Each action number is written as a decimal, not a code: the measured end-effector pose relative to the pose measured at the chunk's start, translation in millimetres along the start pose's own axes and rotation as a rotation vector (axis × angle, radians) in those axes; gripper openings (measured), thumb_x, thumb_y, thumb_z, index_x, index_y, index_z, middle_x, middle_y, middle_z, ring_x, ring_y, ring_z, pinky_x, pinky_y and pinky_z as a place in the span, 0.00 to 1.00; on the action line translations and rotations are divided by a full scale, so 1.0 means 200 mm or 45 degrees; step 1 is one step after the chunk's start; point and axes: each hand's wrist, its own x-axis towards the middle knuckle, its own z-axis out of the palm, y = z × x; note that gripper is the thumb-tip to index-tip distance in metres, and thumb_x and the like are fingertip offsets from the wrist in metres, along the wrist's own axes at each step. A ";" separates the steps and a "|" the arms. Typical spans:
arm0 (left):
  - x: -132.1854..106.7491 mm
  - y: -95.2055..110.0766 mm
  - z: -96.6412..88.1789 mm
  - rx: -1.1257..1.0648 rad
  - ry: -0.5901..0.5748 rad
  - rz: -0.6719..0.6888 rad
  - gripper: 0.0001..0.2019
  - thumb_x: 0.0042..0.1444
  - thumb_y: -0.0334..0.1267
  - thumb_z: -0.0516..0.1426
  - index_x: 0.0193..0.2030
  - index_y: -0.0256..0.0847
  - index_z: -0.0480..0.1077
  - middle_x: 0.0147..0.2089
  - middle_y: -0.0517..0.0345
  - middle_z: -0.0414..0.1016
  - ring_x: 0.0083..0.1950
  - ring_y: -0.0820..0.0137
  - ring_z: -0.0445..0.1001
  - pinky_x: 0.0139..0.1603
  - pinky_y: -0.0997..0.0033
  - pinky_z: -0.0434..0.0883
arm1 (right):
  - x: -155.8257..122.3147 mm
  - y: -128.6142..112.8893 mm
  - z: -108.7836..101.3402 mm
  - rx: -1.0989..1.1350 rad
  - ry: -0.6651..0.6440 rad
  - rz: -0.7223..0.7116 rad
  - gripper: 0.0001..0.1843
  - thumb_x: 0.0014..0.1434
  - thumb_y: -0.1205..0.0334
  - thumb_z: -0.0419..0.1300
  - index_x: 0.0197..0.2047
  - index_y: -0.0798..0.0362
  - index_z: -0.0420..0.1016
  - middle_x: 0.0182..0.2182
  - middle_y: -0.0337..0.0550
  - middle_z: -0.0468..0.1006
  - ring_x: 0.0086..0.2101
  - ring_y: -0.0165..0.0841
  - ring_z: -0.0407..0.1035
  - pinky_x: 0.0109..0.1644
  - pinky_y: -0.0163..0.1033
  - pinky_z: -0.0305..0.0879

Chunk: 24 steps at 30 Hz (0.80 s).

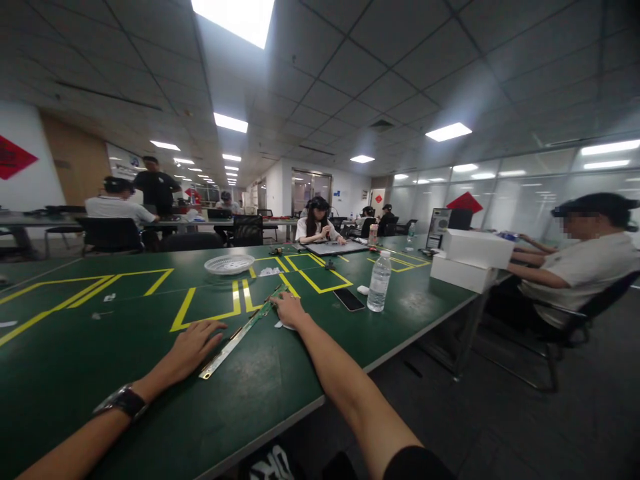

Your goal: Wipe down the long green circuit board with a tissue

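Observation:
A long thin green strip with a metal edge point(239, 335), like a narrow circuit board, lies diagonally on the green table point(150, 400). My left hand point(193, 347) rests flat on the table with fingers stretched out, its fingertips touching the strip's near half. My right hand point(289, 309) sits at the strip's far end, fingers curled down on it. A watch is on my left wrist point(124, 402).
Yellow tape outlines point(210, 303) mark the table. A white basket point(229, 264), a black phone point(349, 299) and a water bottle point(379, 281) stand beyond my hands. White boxes point(473, 257) sit at right beside a seated person point(580, 260). More people work at the back.

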 end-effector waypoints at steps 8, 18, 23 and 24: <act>-0.01 0.09 -0.03 -0.043 -0.073 0.076 0.21 0.62 0.51 0.43 0.55 0.48 0.67 0.58 0.55 0.68 0.57 0.61 0.64 0.55 0.57 0.63 | 0.01 -0.08 -0.04 -0.086 -0.090 -0.141 0.21 0.60 0.68 0.47 0.54 0.45 0.68 0.52 0.49 0.67 0.51 0.41 0.61 0.54 0.53 0.56; -0.02 0.18 -0.05 -0.039 -0.043 0.125 0.20 0.62 0.51 0.44 0.54 0.49 0.67 0.58 0.56 0.67 0.58 0.61 0.63 0.56 0.58 0.62 | -0.04 -0.30 -0.16 -0.100 -0.037 -0.291 0.19 0.59 0.67 0.49 0.51 0.47 0.72 0.49 0.47 0.72 0.50 0.41 0.64 0.54 0.53 0.56; -0.03 0.24 -0.06 -0.062 -0.174 0.231 0.21 0.63 0.50 0.43 0.59 0.52 0.62 0.64 0.56 0.61 0.63 0.61 0.58 0.57 0.56 0.60 | -0.15 -0.45 -0.46 -0.007 -0.100 -0.471 0.17 0.60 0.68 0.48 0.46 0.52 0.76 0.42 0.47 0.77 0.44 0.35 0.70 0.46 0.37 0.62; -0.03 0.25 -0.06 -0.071 -0.187 0.227 0.20 0.63 0.50 0.43 0.58 0.52 0.63 0.62 0.56 0.64 0.62 0.61 0.59 0.57 0.56 0.60 | -0.20 -0.50 -0.55 -0.016 -0.165 -0.589 0.15 0.60 0.67 0.50 0.45 0.52 0.76 0.40 0.47 0.78 0.42 0.35 0.71 0.44 0.37 0.62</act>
